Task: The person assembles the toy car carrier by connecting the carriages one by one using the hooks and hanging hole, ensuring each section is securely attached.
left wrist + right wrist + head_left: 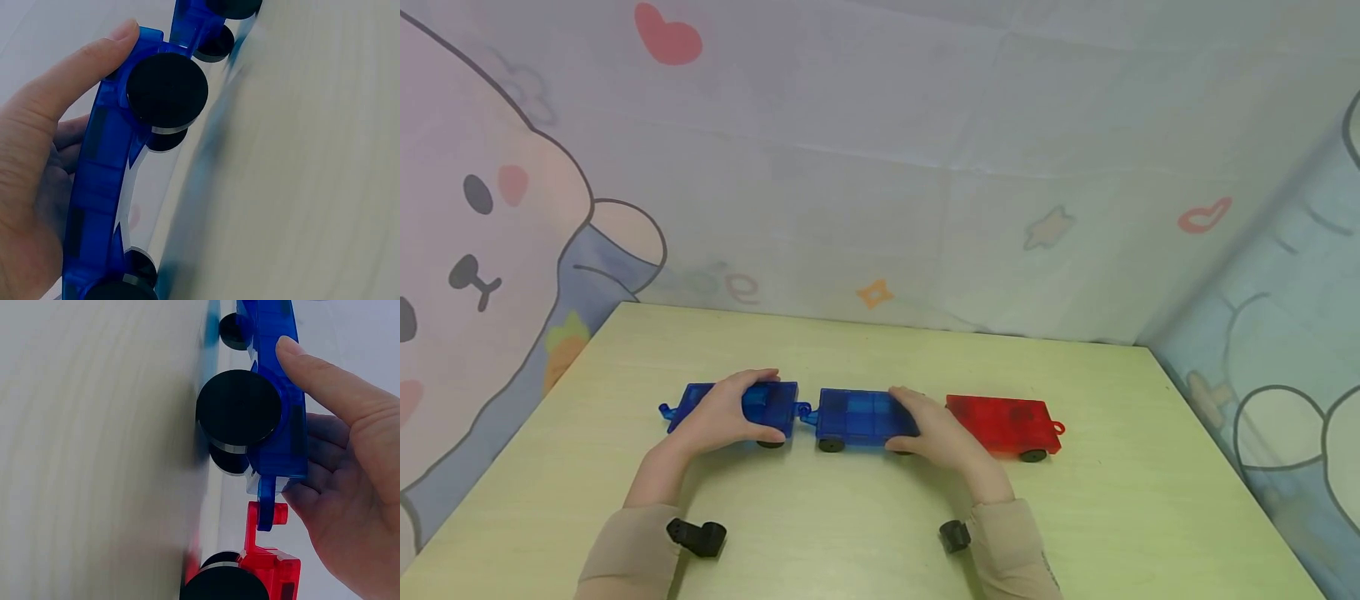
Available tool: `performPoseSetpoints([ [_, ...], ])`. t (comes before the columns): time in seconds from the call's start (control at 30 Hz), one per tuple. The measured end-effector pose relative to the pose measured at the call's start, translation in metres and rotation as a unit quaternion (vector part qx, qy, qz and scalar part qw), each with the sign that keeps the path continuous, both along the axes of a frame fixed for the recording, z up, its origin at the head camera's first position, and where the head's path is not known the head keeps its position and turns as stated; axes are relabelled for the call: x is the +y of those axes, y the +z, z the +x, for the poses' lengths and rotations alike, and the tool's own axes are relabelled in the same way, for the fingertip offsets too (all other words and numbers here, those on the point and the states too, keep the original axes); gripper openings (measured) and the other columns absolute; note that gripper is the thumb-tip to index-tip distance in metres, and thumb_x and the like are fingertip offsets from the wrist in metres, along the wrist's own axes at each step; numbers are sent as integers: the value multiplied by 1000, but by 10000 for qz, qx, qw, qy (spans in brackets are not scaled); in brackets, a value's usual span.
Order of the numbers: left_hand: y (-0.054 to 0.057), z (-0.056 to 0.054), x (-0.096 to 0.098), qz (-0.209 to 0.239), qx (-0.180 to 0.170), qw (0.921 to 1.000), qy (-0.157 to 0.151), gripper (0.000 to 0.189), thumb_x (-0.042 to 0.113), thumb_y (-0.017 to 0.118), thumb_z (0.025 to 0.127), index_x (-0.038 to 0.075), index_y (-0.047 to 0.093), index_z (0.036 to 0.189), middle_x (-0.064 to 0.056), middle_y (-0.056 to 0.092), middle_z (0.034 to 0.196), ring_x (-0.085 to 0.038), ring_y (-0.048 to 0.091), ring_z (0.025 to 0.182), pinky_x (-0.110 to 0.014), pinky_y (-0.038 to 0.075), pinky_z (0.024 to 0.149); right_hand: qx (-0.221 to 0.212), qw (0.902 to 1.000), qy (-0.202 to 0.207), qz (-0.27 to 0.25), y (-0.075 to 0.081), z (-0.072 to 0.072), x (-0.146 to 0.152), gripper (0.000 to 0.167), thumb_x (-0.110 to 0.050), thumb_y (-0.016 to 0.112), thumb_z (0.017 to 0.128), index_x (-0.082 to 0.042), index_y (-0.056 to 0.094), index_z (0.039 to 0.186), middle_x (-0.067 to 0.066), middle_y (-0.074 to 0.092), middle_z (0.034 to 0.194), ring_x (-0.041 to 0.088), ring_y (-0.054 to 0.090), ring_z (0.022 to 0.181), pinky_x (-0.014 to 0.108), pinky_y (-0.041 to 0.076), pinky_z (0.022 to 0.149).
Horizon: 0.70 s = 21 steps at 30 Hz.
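Observation:
My left hand grips a see-through blue toy wagon by its long sides, thumb on the near side. A second blue wagon is held the same way by my right hand. Between the two wagons, hook and ring meet. A red wagon stands at the right end of the row. In the right wrist view, the blue ring lies against the red hook; whether it is hooked over, I cannot tell. All have black wheels.
The row of wagons lies across the pale wooden table. Behind the table's back edge hangs a printed cloth, with another at the right side. A black wrist camera sits on the left sleeve, another on the right.

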State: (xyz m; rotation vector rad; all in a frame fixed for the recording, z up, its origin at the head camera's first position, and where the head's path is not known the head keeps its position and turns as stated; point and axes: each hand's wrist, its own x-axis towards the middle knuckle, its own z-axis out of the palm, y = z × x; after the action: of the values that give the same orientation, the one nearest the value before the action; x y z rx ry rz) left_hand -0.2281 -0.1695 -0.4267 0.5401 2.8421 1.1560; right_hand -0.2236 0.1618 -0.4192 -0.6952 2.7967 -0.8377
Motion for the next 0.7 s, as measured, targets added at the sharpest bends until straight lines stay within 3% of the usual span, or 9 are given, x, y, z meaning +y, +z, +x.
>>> performPoseSetpoints([
  [0.7,-1,-1,0,-102,29,9999,-3,96,41,86,71,3,41,147,-19,48,147,-43,37,139,-65,33,109,-51,10000,-57,-34,-1,0,0,74,-27,74,88,-4,39,149,13,41,154,30,36,144,48,31,118],
])
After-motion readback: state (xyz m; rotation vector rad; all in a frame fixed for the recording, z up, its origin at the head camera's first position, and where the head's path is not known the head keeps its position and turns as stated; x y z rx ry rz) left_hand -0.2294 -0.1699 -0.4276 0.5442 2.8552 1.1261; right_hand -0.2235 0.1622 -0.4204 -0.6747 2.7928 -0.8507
